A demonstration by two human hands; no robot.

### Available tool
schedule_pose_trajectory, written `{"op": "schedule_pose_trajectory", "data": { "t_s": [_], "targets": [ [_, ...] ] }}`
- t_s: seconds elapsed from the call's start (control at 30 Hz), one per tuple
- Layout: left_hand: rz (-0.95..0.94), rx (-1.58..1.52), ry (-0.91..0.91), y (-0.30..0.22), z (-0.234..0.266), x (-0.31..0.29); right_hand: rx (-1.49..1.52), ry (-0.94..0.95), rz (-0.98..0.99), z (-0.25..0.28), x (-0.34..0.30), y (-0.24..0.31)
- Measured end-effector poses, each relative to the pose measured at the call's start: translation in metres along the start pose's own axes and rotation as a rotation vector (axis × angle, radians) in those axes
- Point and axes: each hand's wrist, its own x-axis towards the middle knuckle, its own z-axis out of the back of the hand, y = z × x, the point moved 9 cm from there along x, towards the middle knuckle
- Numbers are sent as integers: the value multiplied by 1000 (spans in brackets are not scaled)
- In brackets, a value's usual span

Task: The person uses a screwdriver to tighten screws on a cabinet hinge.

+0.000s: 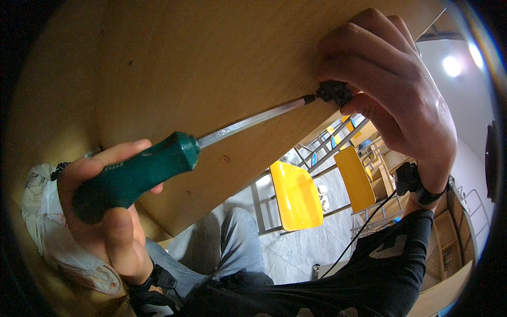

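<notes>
A screwdriver (145, 171) with a dark green handle and a bright metal shaft lies in my left hand (122, 238), fingers and thumb closed about the handle. Its shaft slants up to the right, and the dark tip meets a small black fitting (335, 93). My right hand (393, 84) pinches that fitting by the edge of a wooden panel (200, 68). The fingers partly cover the fitting, so its exact shape is hidden. Whether a screw sits at the tip, I cannot tell.
A screw head (225, 158) shows in the panel below the shaft. Crumpled pale cloth or packaging (45, 211) sits behind my left hand. Beyond the panel stand yellow chairs (297, 198) on a grey tiled floor (280, 251). A thin black cable (359, 232) runs from my right wrist.
</notes>
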Motion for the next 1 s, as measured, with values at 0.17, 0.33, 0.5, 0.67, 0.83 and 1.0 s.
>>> {"op": "schedule_pose_trajectory", "data": {
  "t_s": [0.17,0.33,0.5,0.67,0.83,1.0],
  "targets": [
    [-39,85,93,-11,-2,6,26,4,5,-6,-2,-2],
    [-111,239,205,-55,-2,16,-9,-43,39,6,-4,3],
    [-133,536,440,-93,-31,30,509,-614,-26,17,-7,34],
    [-163,578,560,-107,-73,56,733,-923,-133,33,-4,49],
    [195,446,48,-95,-48,47,685,-1149,-135,27,-2,45],
    [292,500,58,-102,-52,42,619,-1236,-177,30,1,53]
  ]
}}
